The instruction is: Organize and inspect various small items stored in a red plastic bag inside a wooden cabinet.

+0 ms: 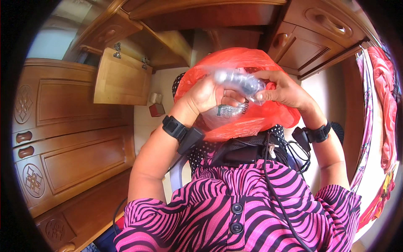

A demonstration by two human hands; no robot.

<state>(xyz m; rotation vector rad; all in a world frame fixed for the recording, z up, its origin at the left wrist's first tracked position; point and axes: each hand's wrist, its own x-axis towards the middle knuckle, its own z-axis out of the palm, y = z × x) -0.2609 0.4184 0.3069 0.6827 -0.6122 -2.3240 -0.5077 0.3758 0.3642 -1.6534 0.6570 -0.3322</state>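
Note:
A red plastic bag (pixel 235 56) lies open on my lap. Above its mouth I hold a crumpled clear plastic packet (pixel 242 82) with something greyish inside, too blurred to name. My left hand (pixel 205 94) has its fingers curled under the packet's left part. With thumb and fingers, my right hand (pixel 285 90) pinches its right end. More clear plastic wrapping (pixel 226 112) with dark and green print sits in the red bag just below my left fingers. What else the bag contains is hidden.
Wooden cabinets (pixel 75 105) stand at the left, one small cabinet door (pixel 121 77) swung open. A dark red box (pixel 157 110) is on the floor. Black cables (pixel 268 185) run down my front. Colourful cloths (pixel 380 84) hang at the right.

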